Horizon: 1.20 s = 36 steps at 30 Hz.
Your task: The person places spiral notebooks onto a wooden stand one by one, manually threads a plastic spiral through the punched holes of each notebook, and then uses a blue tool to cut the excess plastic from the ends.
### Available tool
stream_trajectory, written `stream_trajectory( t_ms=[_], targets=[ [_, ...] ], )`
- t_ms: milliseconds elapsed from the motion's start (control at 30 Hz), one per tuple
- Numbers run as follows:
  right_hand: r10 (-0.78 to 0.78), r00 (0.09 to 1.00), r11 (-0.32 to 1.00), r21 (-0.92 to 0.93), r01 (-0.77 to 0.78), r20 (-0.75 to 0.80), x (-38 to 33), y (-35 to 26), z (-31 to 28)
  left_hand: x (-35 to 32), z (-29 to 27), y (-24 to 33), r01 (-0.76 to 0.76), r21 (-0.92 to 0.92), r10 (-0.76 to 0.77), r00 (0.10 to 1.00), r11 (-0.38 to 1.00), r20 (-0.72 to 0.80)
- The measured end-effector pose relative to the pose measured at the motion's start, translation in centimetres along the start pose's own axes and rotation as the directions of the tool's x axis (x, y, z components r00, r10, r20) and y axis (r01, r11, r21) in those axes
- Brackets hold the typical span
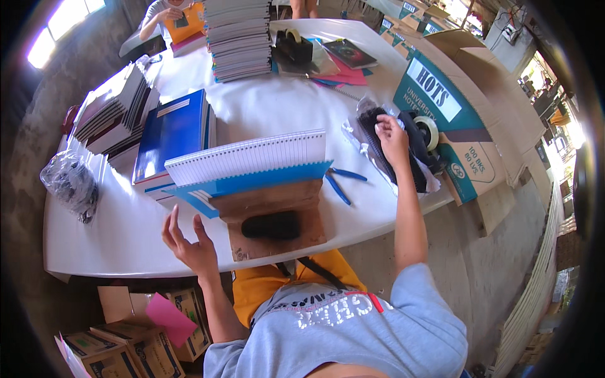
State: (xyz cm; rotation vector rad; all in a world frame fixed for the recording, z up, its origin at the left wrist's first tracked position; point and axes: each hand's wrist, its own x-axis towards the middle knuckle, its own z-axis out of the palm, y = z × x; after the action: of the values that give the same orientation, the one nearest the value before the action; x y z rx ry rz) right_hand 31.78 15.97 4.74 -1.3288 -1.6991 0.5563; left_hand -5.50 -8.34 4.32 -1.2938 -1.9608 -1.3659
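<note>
In front of me a wooden stand [309,246] holds up an unbound notebook, with white punched pages [252,154] before a light blue cover [271,179]. A dark block [271,225] rests on the stand's base. My left hand [192,247] is open, its fingers spread just below the cover's left corner, holding nothing visible. My right hand [394,137] reaches over a bundle of black binding coils [373,131] lying on plastic wrapping. Its fingertips are bent together at the coils; what they pinch is too small to make out. Blue-handled pliers [340,190] lie between the stand and the bundle.
Blue-covered books [171,129], stacked notebooks [113,107] and a plastic bag of dark pieces [69,179] occupy the left. A tall paper stack [238,41] and a tape dispenser [293,47] stand farther back. Cardboard boxes [469,164] border the right; another person [167,16] sits opposite.
</note>
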Motion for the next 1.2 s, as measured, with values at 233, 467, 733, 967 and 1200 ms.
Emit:
stream_trajectory(
  t_ms=[233,467,733,967,1200],
  targets=[
    [0.074,0.99,0.476,-0.877,0.072,0.121,0.9,5.0,4.8,6.4,5.1,15.8,-0.403,-0.141,0.423,0.891,0.904,0.166],
    [0.224,0.959,0.611,-0.792,0.002,0.176,4.1,1.6,0.1,4.5,8.2,13.6,-0.555,-0.177,0.577,0.81,0.813,0.109],
    [-0.077,0.992,0.564,-0.816,0.124,0.098,3.6,-4.2,-1.4,3.4,9.7,15.7,-0.38,-0.124,0.396,0.908,0.917,0.141],
    [-0.157,0.899,0.967,-0.121,0.224,0.408,-1.3,-15.1,-3.7,3.6,8.3,14.1,-0.367,-0.133,0.385,0.908,0.921,0.164],
    [-0.359,0.803,0.933,0.17,0.316,0.476,-3.6,-16.1,-2.7,2.4,8.5,15.1,-0.344,-0.057,0.347,0.936,0.937,0.063]
  ],
)
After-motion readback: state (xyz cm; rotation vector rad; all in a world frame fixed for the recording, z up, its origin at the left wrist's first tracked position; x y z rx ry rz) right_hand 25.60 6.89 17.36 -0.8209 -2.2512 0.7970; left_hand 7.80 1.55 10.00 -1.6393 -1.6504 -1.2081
